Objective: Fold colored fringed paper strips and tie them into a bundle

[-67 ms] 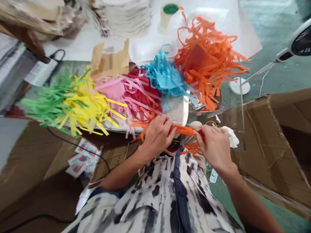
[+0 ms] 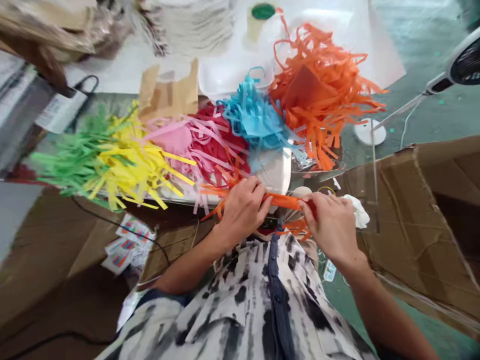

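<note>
Between my two hands an orange paper tassel (image 2: 283,201) is stretched level, just in front of my shirt. My left hand (image 2: 245,207) is closed around one part of it, and loose fringe strips stick out past the knuckles on the left. My right hand (image 2: 332,222) pinches the other end between thumb and fingers. More orange strips hang below, between the hands. Beyond them on the table lie heaps of fringed paper: green (image 2: 71,160), yellow (image 2: 131,165), pink (image 2: 174,137), dark red (image 2: 213,135), blue (image 2: 255,112) and a large orange one (image 2: 315,90).
A brown paper piece (image 2: 170,95) lies behind the pink heap, beside a white tray (image 2: 213,80). Open cardboard boxes stand at left and at right (image 2: 397,195). A small fan (image 2: 467,65) is at far right. Printed cards (image 2: 127,245) lie low on the left.
</note>
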`<state>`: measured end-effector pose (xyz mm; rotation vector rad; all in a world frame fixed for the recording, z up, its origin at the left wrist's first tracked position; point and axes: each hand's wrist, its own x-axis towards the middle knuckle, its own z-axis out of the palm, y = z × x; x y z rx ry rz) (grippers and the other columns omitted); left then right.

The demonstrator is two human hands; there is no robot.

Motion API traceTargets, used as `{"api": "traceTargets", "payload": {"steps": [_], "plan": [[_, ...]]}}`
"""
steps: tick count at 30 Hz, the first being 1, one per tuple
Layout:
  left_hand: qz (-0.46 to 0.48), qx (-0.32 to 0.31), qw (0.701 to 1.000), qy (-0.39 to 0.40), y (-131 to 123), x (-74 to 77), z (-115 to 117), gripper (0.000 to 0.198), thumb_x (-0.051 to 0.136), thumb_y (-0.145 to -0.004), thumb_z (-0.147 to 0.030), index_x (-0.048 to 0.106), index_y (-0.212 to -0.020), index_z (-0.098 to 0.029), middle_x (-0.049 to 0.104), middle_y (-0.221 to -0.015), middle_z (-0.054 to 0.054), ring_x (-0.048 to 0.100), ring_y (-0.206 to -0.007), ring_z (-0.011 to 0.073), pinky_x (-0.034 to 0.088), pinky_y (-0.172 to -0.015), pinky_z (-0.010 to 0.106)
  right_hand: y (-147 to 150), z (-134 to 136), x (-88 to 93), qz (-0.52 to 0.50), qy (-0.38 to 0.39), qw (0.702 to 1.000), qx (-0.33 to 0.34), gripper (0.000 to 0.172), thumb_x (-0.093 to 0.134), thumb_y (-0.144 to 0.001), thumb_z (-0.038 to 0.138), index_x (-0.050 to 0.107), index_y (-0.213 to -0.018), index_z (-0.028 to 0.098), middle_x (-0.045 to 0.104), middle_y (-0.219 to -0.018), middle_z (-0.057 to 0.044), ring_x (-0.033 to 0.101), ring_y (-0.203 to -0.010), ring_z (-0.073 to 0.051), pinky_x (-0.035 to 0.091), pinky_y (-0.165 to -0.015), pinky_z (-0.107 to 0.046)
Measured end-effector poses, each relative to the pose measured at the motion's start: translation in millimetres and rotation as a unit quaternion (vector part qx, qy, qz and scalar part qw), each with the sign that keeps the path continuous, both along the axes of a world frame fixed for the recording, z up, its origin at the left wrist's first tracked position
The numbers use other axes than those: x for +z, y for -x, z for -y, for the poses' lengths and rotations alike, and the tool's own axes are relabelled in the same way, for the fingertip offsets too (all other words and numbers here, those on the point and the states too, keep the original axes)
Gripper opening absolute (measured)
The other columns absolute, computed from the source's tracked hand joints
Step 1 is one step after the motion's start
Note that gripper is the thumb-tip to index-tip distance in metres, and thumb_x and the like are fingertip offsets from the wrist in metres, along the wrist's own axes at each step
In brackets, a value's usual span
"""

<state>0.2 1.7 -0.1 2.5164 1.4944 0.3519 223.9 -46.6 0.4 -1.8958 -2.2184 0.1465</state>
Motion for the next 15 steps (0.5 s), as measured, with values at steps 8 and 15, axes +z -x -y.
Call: {"api": "traceTargets", "payload": {"steps": [8, 15], "plan": [[0.027, 0.01, 0.997, -0.076, -4, -5.2, 4, 0.02, 0.065, -0.101, -0.028, 0.067, -0.117, -0.017, 0.07, -0.115, 0.01, 0.061, -0.105, 0.0256, 0.048, -0.089, 0.04, 8, 3, -4.7, 0.077, -0.129, 0.989, -0.001, 0.014, 0.061, -0.103, 0.027, 0.067, -0.112, 0.02, 0.078, -0.108, -0.009, 0.064, -0.104, -0.027, 0.033, -0.093, -0.044], [0.063, -0.166, 0.971, -0.159, -1, -14.2, 8, 0.015, 0.057, -0.108, -0.025, 0.072, -0.108, -0.026, 0.079, -0.112, -0.002, 0.063, -0.115, 0.0195, 0.036, -0.108, 0.046, 3, 21, -11.4, 0.023, -0.202, 0.969, 0.143, 0.023, 0.062, -0.102, 0.012, 0.07, -0.119, 0.026, 0.083, -0.108, 0.003, 0.069, -0.111, -0.018, 0.037, -0.101, -0.042]]}}
